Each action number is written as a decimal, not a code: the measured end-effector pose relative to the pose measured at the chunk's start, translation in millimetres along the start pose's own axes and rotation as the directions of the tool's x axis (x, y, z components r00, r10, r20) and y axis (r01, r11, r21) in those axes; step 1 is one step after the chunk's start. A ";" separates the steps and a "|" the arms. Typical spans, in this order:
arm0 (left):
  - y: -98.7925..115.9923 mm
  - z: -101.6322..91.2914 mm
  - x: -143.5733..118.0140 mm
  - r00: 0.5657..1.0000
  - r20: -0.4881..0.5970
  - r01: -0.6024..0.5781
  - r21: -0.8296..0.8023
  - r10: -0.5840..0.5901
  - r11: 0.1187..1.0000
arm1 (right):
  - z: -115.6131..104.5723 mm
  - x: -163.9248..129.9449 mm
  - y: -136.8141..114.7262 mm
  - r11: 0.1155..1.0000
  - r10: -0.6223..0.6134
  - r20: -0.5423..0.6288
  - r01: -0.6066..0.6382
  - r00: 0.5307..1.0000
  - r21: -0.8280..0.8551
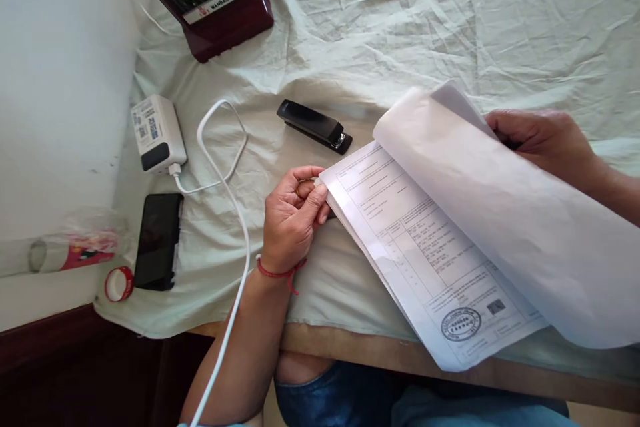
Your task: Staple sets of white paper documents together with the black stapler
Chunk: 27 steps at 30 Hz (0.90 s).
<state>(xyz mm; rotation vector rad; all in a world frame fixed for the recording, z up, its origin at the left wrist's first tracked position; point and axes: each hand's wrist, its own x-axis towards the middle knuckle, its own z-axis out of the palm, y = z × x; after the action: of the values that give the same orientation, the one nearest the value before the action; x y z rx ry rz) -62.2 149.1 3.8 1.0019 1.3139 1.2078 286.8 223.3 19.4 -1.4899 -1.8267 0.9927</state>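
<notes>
Both hands on a stack of papers (430, 260) at the worktop (350, 347) edge.
L hand (293, 220) fingers pinch stack's top-left corner; R hand (543, 140) fingers closed on the lifted top sheet (510, 213). Stapler (314, 125) just behind, on cloth.

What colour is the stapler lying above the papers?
Black, seen best in the head view: the stapler lies on the pale green cloth.

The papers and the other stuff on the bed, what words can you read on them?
"WANBAO": on the white strip of the dark red appliance.
Printed sheet pinched by the left hand: table text and round stamp, too small to read.
White charger: label print and codes, too blurred to read.
</notes>
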 end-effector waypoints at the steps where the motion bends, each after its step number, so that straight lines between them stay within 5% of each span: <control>1: 0.4 0.2 0.1 1.000 -0.001 0.004 -0.002 -0.004 1.000 | 0.2 -0.3 -0.1 1.000 0.007 0.016 -0.008 1.000 0.008; 8: 0.3 -1.3 0.2 0.999 0.031 -0.007 0.012 0.007 1.000 | 0.6 -4.7 -5.0 0.995 0.033 0.062 -0.039 0.998 0.096; 16: -2.6 -1.9 0.5 0.999 0.028 -0.046 0.048 0.045 0.998 | 3.1 -0.8 -3.4 0.981 -0.184 0.069 0.188 0.980 -0.048; 27: -1.2 -0.1 -1.3 1.000 -0.012 -0.013 0.056 0.014 0.998 | 2.6 -0.2 -2.7 0.980 -0.189 0.095 0.193 0.977 -0.036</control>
<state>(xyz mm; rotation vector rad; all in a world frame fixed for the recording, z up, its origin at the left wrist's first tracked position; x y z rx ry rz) -62.0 147.7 2.9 1.0463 1.3589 1.1949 283.3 222.4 20.3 -1.2837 -2.0269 0.9444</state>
